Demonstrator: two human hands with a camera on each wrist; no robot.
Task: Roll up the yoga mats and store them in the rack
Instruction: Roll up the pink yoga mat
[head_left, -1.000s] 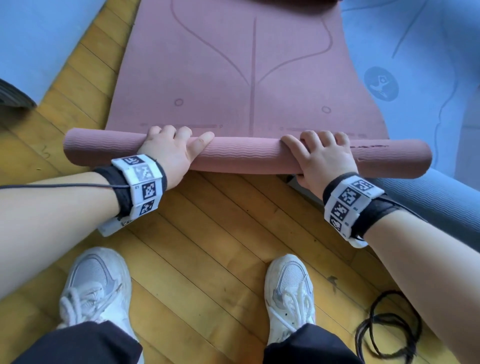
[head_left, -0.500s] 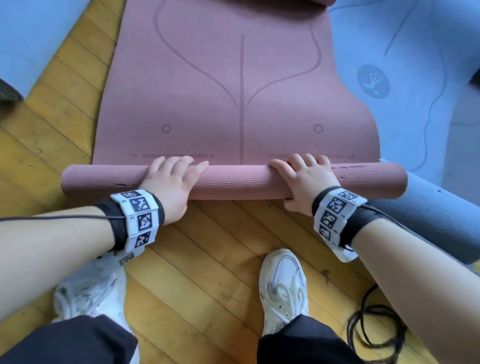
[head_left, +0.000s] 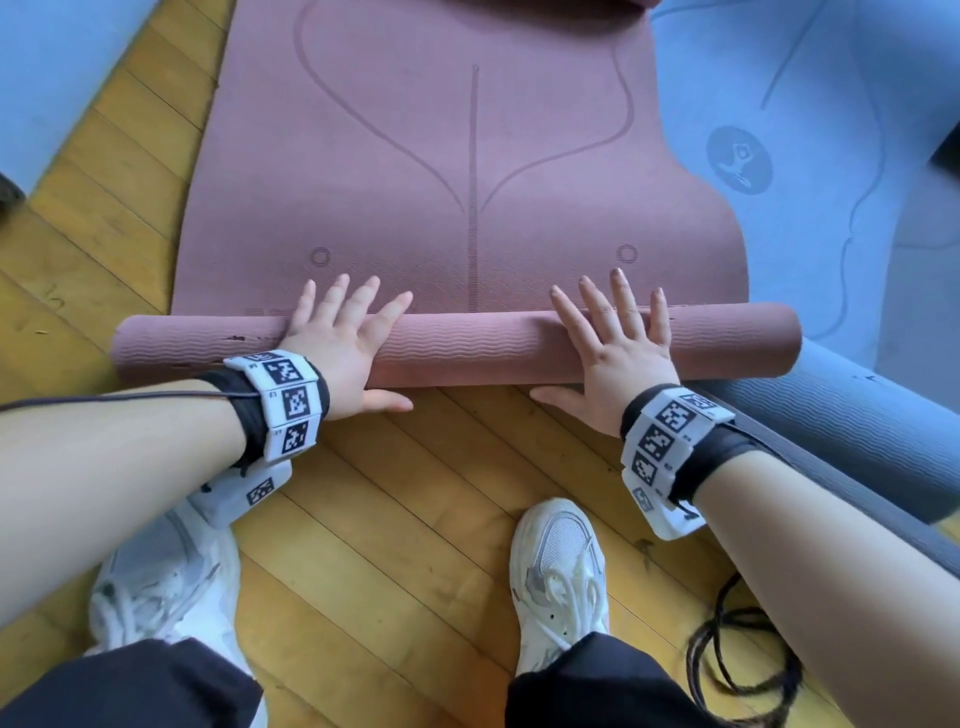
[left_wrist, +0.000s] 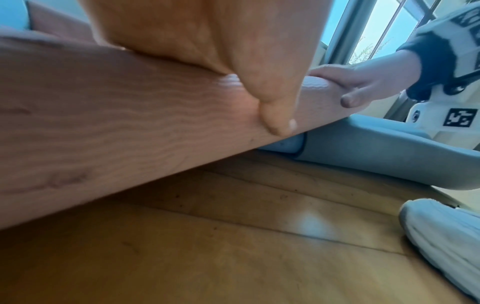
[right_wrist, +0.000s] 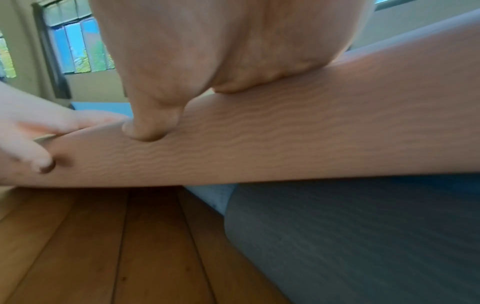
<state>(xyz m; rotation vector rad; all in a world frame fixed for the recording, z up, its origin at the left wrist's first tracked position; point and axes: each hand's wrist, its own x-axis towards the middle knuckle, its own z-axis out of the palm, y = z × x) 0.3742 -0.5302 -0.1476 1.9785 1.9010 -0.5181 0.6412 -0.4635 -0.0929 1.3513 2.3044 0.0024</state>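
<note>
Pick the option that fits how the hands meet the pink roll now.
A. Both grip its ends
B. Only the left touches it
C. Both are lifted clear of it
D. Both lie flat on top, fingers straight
D: the left hand and right hand press flat on the pink roll, fingers straight.

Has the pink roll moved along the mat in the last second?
Yes. The pink roll has advanced away from the person, closing on the mat's printed circles.

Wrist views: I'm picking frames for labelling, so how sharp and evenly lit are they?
Left wrist view: palm and pink roll softly blurred, window blown out, glare patch on floor. Right wrist view: roll's ripples readable, left hand smeared and overexposed.
</note>
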